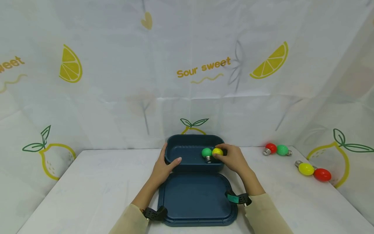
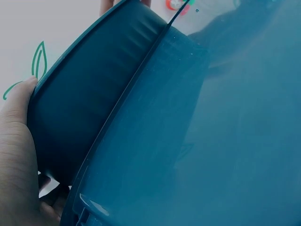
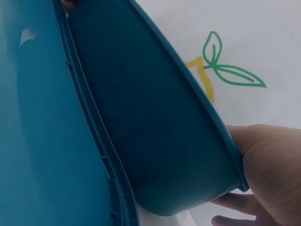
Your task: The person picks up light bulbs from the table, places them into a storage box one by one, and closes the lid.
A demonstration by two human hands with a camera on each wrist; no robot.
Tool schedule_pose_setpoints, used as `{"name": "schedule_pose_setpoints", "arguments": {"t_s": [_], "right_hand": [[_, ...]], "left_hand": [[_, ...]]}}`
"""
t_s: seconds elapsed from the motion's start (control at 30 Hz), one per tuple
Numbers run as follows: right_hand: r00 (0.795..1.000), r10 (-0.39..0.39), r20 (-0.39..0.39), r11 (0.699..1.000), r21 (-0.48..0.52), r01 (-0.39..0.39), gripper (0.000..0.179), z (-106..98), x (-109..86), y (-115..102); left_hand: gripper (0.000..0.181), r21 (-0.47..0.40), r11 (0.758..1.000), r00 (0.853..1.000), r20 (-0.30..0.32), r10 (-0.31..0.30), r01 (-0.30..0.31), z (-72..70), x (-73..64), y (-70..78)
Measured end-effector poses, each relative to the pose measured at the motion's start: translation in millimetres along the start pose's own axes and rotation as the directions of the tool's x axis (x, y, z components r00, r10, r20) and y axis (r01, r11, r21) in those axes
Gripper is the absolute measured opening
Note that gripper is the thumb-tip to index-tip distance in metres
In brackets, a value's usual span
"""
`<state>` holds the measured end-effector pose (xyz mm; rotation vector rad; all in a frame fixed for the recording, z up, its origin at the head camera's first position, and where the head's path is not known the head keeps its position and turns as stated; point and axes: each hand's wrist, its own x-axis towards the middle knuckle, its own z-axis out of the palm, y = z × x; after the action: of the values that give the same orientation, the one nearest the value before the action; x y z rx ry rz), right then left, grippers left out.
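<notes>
A dark blue plastic box (image 1: 190, 168) stands at the back of the table, its lid (image 1: 197, 198) lying flat in front of it. My left hand (image 1: 160, 168) holds the box's left end, thumb over the front rim and fingers along the side. At the right end, my right hand (image 1: 234, 159) pinches a yellow light bulb (image 1: 217, 151) inside the box between thumb and forefinger. A green light bulb (image 1: 206, 152) lies beside it, screw base toward the front. Both wrist views show the box's outer wall (image 2: 84, 89), and the bulbs in it are hidden there.
On the table's right lie a red bulb (image 1: 271, 148) and a green bulb (image 1: 282, 149) near the back edge. Closer in, a yellow bulb (image 1: 306, 169) touches another red bulb (image 1: 322, 175) by the right edge. A lemon-print cloth (image 1: 117, 81) hangs behind.
</notes>
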<state>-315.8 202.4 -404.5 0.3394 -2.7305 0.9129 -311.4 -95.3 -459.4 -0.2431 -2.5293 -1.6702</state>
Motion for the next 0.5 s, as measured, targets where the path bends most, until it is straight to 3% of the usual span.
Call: {"name": "schedule_pose_setpoints", "arguments": {"t_s": [0.5], "right_hand": [[0.999, 0.023, 0.024, 0.999, 0.022, -0.024, 0.039, 1.3, 0.2, 1.7]], "left_hand": [[0.098, -0.009, 1.0, 1.0, -0.004, 0.0, 0.0, -0.2, 0.4, -0.2]]}}
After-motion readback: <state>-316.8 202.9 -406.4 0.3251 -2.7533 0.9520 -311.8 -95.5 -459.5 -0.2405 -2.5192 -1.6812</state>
